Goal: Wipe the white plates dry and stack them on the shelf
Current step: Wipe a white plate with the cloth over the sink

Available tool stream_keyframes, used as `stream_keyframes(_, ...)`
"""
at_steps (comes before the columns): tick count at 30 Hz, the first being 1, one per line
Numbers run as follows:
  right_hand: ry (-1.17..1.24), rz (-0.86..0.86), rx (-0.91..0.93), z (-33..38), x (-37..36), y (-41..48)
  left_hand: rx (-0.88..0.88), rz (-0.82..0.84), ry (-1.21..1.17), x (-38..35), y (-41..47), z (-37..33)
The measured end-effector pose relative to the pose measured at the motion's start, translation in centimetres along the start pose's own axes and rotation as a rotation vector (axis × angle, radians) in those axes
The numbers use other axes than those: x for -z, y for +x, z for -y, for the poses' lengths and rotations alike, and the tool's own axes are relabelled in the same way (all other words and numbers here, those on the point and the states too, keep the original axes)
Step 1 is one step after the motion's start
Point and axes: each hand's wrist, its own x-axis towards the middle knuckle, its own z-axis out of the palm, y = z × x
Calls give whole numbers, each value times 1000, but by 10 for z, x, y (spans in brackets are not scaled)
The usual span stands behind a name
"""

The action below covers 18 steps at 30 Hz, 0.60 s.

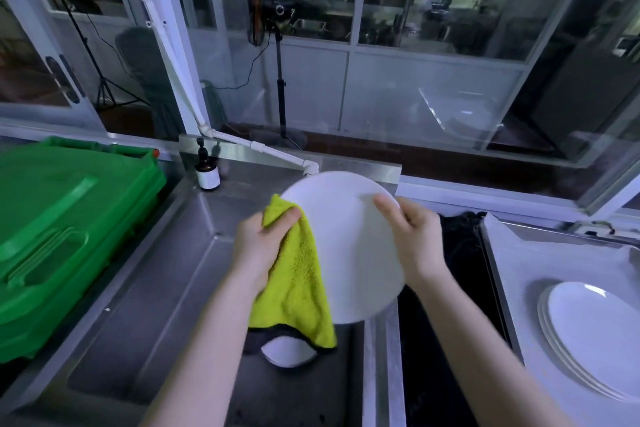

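Right hand is clamped on the right edge of a white plate, thumb on the near face, holding it tilted up over the steel sink. Left hand has its fingers closed on a yellow-green cloth, pressing it to the plate's left side; the rest of the cloth hangs down. Another plate sits in the sink below, partly hidden by the cloth. A plate stack sits on the counter to the right. Green bin on the left, brown pump bottle behind the sink.
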Motion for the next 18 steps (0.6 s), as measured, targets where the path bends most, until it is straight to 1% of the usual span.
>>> stream_keyframes(2, 182, -218, -198, -10, -22, -15, 196, -187, -152, -7, -4, 20)
stream_keyframes(3, 221, -276, -257, -18, -29, -22, 250, -239, -183, -10, -7, 28)
stream_keyframes(4, 214, -279, -277, -25, -31, -27, 272, -255, -205, -10, -9, 35)
stream_keyframes(5, 182, -220, -264, -32, -29, -29, 272, -249, -215, -8, -10, 39)
stream_keyframes(8, 9, 78, -157, -32, -3, -13, 211, -181, -151, 3, -6, 38)
stream_keyframes(10, -90, 262, -88, -17, 12, 4, 119, -67, -63, 6, -2, 28)
stream_keyframes(12, -215, 434, -31, -2, 16, 16, -25, 62, 111, 4, 0, 13)
stream_keyframes(13, -266, 481, 13, 2, 16, 18, -99, 122, 204, 2, 1, 4)
stream_keyframes(15, -317, 502, 80, 7, 13, 19, -197, 241, 338, 0, 5, -11)
stream_keyframes(18, -373, 494, 189, 7, 4, 19, -234, 402, 449, -3, 9, -21)
